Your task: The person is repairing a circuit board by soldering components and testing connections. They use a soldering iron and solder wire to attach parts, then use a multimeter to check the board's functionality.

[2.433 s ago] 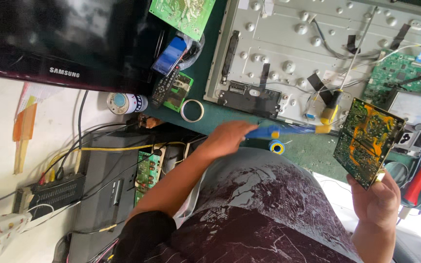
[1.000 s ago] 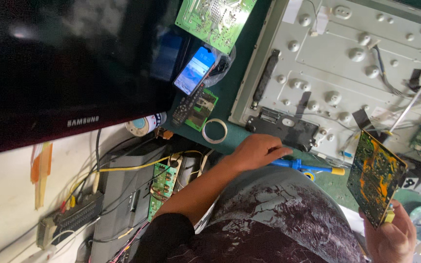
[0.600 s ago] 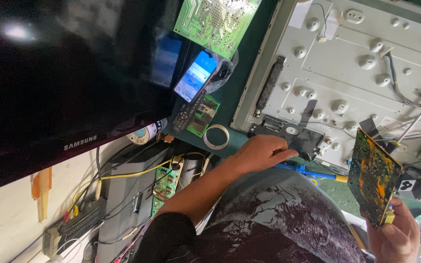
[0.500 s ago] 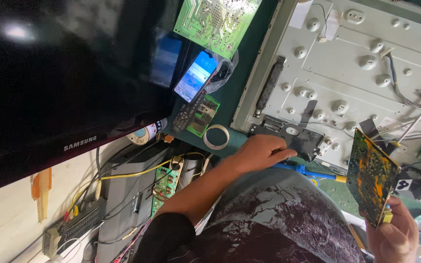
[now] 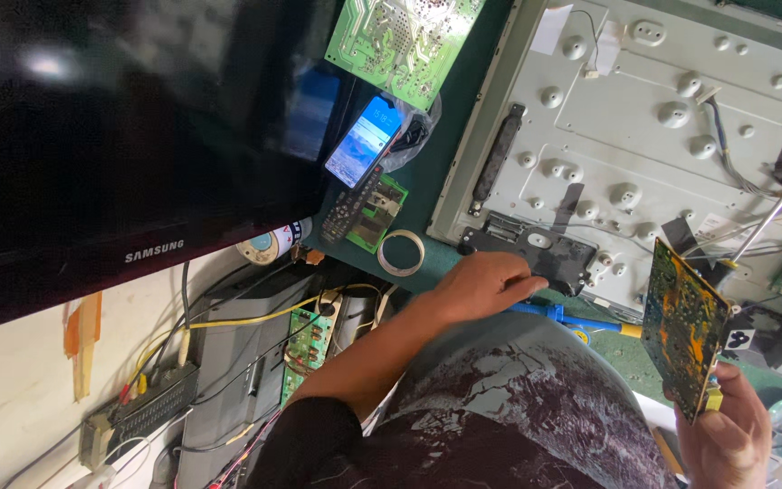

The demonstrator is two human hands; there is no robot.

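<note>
I counted two hands, three loose green circuit boards (image 5: 684, 337), one lit phone (image 5: 364, 141), one remote control (image 5: 348, 206), one roll of tape (image 5: 401, 253), one blue-handled screwdriver (image 5: 565, 317) and one black-framed television (image 5: 128, 136)

- left hand (image 5: 477, 285) lies palm down at the bench (image 5: 445, 181) front edge, fingertips touching a black module (image 5: 529, 256) on the grey panel (image 5: 653, 136).
- right hand (image 5: 726, 435) grips a board (image 5: 683, 328) by its lower edge, upright, at the right.
- blue screwdriver (image 5: 563, 317) lies just beside the left hand.
- tape roll (image 5: 401, 253), remote (image 5: 348, 206) and lit phone (image 5: 364, 142) sit near the bench's left edge, beside a black tv (image 5: 119, 136).
</note>
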